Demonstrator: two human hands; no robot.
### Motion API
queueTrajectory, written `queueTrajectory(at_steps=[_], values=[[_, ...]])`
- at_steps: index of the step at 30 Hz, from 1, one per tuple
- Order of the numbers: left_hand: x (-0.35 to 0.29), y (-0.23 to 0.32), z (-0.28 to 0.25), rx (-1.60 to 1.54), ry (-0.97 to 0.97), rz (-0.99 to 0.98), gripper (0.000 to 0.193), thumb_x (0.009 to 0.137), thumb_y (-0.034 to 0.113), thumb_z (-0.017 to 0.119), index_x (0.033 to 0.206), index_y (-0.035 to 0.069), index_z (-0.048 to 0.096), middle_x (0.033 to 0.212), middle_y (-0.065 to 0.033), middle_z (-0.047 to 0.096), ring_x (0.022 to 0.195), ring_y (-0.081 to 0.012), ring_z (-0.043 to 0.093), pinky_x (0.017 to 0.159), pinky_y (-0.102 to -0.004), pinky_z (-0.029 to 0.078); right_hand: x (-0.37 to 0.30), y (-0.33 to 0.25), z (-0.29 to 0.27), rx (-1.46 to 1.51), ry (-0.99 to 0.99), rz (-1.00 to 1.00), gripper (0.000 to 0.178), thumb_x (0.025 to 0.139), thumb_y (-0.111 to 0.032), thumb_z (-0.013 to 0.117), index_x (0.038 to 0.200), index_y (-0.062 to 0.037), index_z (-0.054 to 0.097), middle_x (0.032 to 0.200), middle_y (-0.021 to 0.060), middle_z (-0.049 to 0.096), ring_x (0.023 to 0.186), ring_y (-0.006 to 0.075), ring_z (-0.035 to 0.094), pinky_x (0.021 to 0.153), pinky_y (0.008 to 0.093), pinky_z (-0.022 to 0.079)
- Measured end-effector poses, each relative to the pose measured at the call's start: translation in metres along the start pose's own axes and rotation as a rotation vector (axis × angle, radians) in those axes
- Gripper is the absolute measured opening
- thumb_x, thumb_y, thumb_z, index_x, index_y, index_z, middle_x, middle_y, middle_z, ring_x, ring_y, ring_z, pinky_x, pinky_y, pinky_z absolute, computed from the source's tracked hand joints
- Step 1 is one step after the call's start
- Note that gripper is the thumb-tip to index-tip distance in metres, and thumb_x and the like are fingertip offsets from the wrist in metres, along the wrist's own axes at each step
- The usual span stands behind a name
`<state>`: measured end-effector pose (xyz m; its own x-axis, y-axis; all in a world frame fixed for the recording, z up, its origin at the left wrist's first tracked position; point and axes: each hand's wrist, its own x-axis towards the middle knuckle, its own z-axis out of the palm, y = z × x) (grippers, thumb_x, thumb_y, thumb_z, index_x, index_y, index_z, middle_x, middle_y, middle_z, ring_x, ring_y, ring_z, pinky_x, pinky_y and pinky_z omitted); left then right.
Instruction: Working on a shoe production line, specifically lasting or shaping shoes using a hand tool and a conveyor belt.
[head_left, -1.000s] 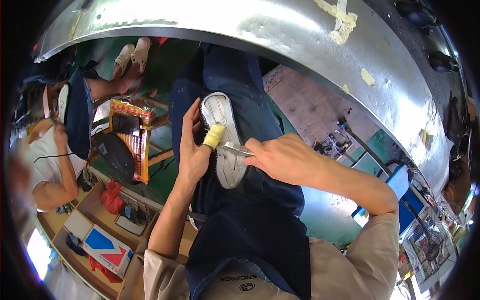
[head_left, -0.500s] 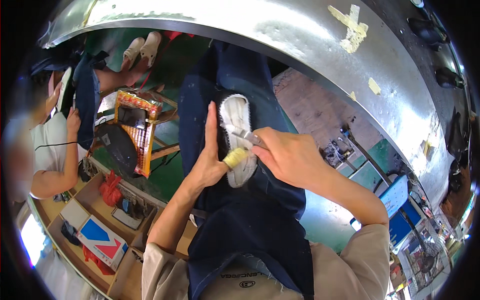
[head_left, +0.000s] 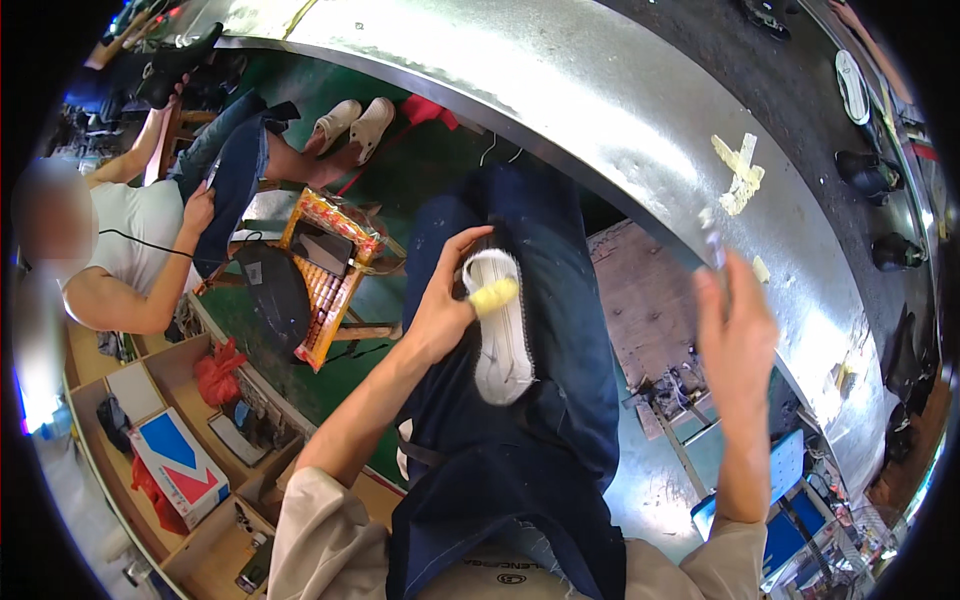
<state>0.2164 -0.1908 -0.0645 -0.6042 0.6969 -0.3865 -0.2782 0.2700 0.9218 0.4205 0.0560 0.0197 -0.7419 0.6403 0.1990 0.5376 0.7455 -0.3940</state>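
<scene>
On my lap lies a dark shoe upper, bottom up, its pale whitish underside (head_left: pixel 503 345) facing me. My left hand (head_left: pixel 447 308) is closed round its side, fingers behind one end. Yellow tape (head_left: pixel 494 296) wraps the left thumb, which presses on the underside. Off to the right, apart from the shoe, my right hand (head_left: pixel 738 335) is raised near the bench edge, closed on a slim metal tool (head_left: pixel 713 242). Motion smears the tool, so its exact kind is hard to see. A dark blue apron (head_left: pixel 500 480) covers my lap.
A shiny metal bench (head_left: pixel 560 75) curves across the front and right. Black shoes (head_left: pixel 868 175) stand beyond it. At left a co-worker (head_left: pixel 135 235) sits near a bead-covered stool (head_left: pixel 325 300). Wooden compartments (head_left: pixel 150 375) with a box (head_left: pixel 180 470) are lower left.
My right hand has lifted the metal tool off the shoe and moved right, over by the bench. My left hand now reaches farther round the shoe's far end. The whole view has shifted.
</scene>
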Motion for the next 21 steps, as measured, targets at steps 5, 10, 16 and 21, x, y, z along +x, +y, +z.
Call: queueTrajectory(at_steps=[5,10,16,21], values=[[-0.041,0.036,0.019,0.306,-0.060,0.732,0.077,0.064,0.007,0.094,0.134,0.015,0.061,0.164,-0.0237,0.029,0.152,-0.0508,0.028,0.119,-0.0557,0.035,0.034,0.005,-0.014,-0.311,0.120,-0.171,0.030,0.103,-0.017,0.062,0.131,-0.0087,0.066,0.119,0.0138,0.069,0.110,0.0312,0.066,0.094,0.0426,0.051],[-0.063,-0.009,0.021,0.605,-0.074,0.938,0.077,0.063,-0.003,0.089,0.133,0.018,0.062,0.163,-0.0256,0.031,0.149,-0.0590,0.026,0.117,-0.0603,0.039,-0.002,-0.062,0.058,0.907,-0.195,0.071,0.034,0.111,-0.025,0.051,0.134,-0.0022,0.061,0.122,0.0104,0.068,0.119,0.0229,0.064,0.104,0.0361,0.048],[-0.117,0.022,0.027,0.148,-0.235,0.396,0.151,0.073,0.022,0.096,0.162,0.014,-0.025,0.170,-0.0250,-0.019,0.159,-0.0394,0.007,0.124,-0.0524,0.027,-0.031,-0.114,0.132,1.745,-0.676,0.577,0.071,0.111,-0.060,0.027,0.136,-0.0025,0.060,0.117,0.0081,0.069,0.106,0.0148,0.065,0.098,0.0283,0.050],[-0.135,-0.032,0.063,-0.008,0.162,0.044,0.125,0.081,0.007,0.085,0.165,0.016,-0.006,0.157,-0.0107,0.028,0.141,-0.0238,0.041,0.116,-0.0418,0.041,-0.043,-0.128,0.131,1.484,-0.807,0.402,0.079,0.111,-0.060,0.022,0.106,-0.0007,0.074,0.093,0.0092,0.074,0.091,0.0152,0.068,0.091,0.0287,0.052]])
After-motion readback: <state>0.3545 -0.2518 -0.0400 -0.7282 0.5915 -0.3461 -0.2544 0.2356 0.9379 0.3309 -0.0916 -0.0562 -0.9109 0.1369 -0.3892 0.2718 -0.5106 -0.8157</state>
